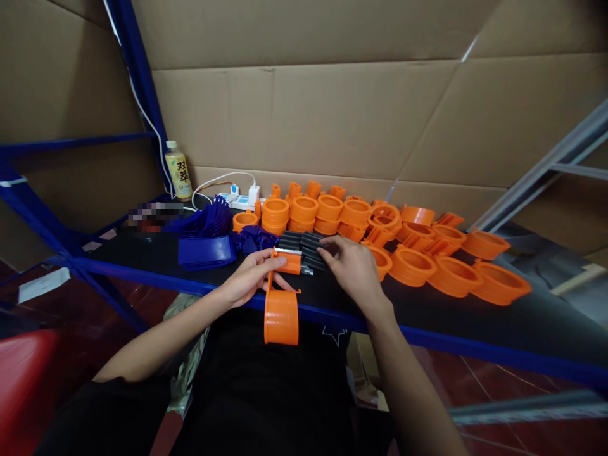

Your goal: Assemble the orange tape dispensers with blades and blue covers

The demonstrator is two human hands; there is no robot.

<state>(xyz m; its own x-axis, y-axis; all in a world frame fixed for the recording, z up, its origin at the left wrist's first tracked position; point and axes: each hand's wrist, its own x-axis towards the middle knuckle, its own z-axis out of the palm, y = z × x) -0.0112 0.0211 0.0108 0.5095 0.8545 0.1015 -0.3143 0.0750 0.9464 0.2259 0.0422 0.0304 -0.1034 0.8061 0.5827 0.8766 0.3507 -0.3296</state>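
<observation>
My left hand (251,275) grips an orange tape dispenser (282,316) by its upper part, thumb on top. A serrated metal blade (289,252) runs along the dispenser's upper edge, and its wide round ring hangs below, past the table's front edge. My right hand (354,269) reaches over a pile of black ribbed strips (311,244), its thumb and forefinger pinched on one of them. Part of the pile is hidden behind the hand. A few thin metal blades (306,270) lie just right of the held dispenser.
Several orange tape dispensers (412,265) stand in rows across the table's back and right. Blue flat parts (207,252) and a blue heap (256,239) lie left. Behind are a power strip (242,201) and a drink bottle (179,171). Cardboard (308,120) walls the back.
</observation>
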